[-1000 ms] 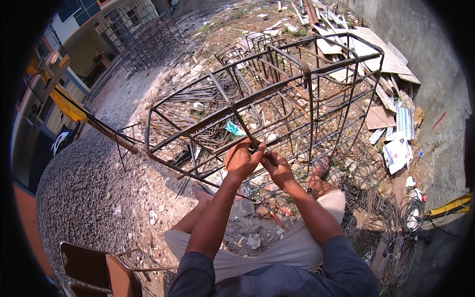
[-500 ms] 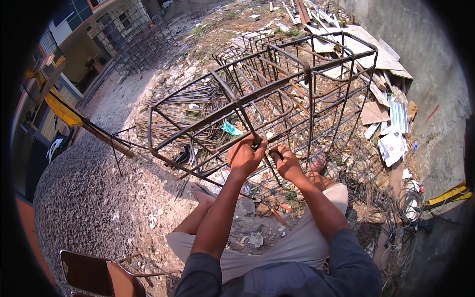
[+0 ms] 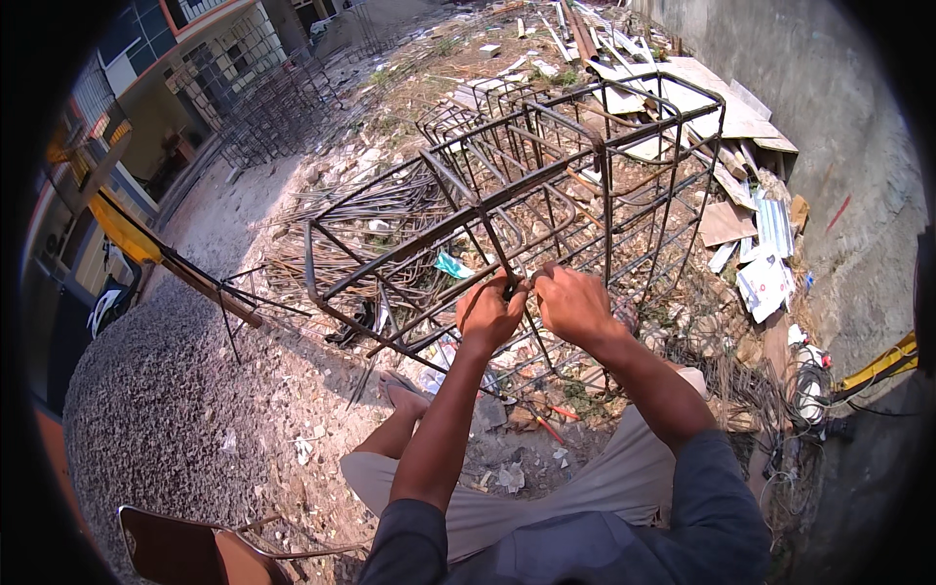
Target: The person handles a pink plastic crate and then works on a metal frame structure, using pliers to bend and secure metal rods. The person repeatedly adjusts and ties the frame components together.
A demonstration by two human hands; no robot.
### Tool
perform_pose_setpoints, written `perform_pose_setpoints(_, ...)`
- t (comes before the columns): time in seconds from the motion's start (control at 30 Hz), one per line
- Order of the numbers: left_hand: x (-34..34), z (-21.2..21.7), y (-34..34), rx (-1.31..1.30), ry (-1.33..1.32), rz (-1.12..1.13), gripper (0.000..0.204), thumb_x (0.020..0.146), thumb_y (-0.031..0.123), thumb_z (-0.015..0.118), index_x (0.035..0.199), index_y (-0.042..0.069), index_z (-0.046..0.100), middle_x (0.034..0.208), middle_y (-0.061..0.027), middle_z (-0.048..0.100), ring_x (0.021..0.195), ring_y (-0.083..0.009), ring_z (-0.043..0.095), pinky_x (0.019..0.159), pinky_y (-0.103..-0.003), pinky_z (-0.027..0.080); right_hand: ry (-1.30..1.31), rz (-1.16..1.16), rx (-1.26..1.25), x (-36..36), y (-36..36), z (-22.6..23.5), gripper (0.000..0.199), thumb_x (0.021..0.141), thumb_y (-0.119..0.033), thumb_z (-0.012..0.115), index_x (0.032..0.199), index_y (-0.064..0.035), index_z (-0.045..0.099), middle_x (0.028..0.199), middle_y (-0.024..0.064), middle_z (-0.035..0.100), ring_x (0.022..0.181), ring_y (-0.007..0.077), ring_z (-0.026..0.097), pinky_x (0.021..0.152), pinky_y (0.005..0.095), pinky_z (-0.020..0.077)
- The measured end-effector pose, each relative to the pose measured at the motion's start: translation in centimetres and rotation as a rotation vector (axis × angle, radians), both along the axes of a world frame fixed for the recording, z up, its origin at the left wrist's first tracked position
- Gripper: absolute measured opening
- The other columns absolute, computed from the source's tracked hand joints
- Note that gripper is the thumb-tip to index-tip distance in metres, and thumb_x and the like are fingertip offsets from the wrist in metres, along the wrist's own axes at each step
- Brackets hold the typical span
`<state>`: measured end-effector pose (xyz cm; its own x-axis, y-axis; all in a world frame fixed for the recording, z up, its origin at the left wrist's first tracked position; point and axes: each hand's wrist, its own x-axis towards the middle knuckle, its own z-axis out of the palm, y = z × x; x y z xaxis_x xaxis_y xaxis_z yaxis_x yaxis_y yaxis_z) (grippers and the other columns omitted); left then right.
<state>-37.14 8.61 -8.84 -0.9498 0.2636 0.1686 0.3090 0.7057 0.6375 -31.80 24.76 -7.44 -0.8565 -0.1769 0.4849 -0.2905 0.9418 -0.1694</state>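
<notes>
A long cage of rusty steel rebar (image 3: 478, 210), made of lengthwise bars and bent square stirrups, stands in front of me. My left hand (image 3: 490, 310) is closed around a joint where an upright stirrup leg meets a lower lengthwise bar. Right beside it, my right hand (image 3: 573, 304) has its fingers bent and pinched together near the same joint. What those fingertips hold is hidden or too thin to make out. On the ground below the cage lies a tool with red handles (image 3: 546, 426).
Loose rods (image 3: 341, 239) are heaped left of the cage. A gravel pile (image 3: 156, 419) and a brown chair (image 3: 171, 546) are at my left. Boards (image 3: 726, 219) and tangled wire (image 3: 717, 380) lie along the concrete wall (image 3: 858, 214) at right.
My right hand has turned over and moved up closer to my left hand, its back now showing. My left hand keeps its grip at the joint. The view has shifted slightly.
</notes>
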Motion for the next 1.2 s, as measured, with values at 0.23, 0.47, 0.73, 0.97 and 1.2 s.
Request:
perform_pose_setpoints(0.23,-0.1,-0.8,-0.6,-0.033,0.038,-0.033,0.033,0.085,0.045,0.072,0.106,0.020,0.076,0.088,-0.0111,0.075,0.083,-0.0350,0.071,0.078,-0.044,0.055,0.014,0.038,0.180,-1.8,0.0,2.2,0.013,0.082,-0.014,0.066,0.093,-0.0092,0.071,0.099,0.0105,0.069,0.084,0.0289,0.070,0.067,0.0434,0.0578)
perform_pose_setpoints(0.47,-0.1,-1.9,0.1,-0.036,0.169,0.009,0.030,0.087,0.044,0.073,0.103,0.018,0.075,0.083,-0.0111,0.074,0.081,-0.0348,0.071,0.073,-0.045,0.054,-0.007,-0.052,0.201,-3.3,1.9,-0.1,0.016,0.090,-0.016,0.061,0.101,-0.0096,0.071,0.100,0.0140,0.071,0.087,0.0292,0.072,0.067,0.0428,0.0591)
perform_pose_setpoints(0.73,0.0,-1.6,-0.3,-0.072,0.189,0.000,0.030,0.090,0.043,0.071,0.102,0.016,0.074,0.085,-0.0125,0.074,0.082,-0.0348,0.070,0.074,-0.045,0.054,-0.253,-0.267,0.024,-0.2,0.0,-1.3,0.017,0.093,-0.017,0.058,0.104,-0.0096,0.070,0.101,0.0182,0.074,0.084,0.0367,0.073,0.073,0.0485,0.0587)
perform_pose_setpoints(0.97,-0.4,-1.5,-0.2,0.013,0.157,-0.076,0.027,0.092,0.040,0.068,0.100,0.015,0.072,0.084,-0.0133,0.073,0.081,-0.0351,0.070,0.073,-0.046,0.053,-0.478,-0.043,-0.710,-1.1,1.1,-4.1,0.021,0.088,-0.022,0.065,0.084,-0.0011,0.065,0.077,0.0143,0.069,0.068,0.0267,0.061,0.068,0.0395,0.0489)
perform_pose_setpoints(1.2,-0.4,-2.1,-0.5,0.008,0.174,-0.043,0.025,0.091,0.040,0.071,0.101,0.017,0.075,0.080,-0.0107,0.073,0.080,-0.0320,0.071,0.072,-0.043,0.054,-0.440,-0.072,-0.904,-4.1,2.2,-1.6,0.019,0.086,-0.017,0.076,0.081,-0.0004,0.069,0.068,0.0050,0.064,0.063,0.0117,0.055,0.059,0.0329,0.0443)
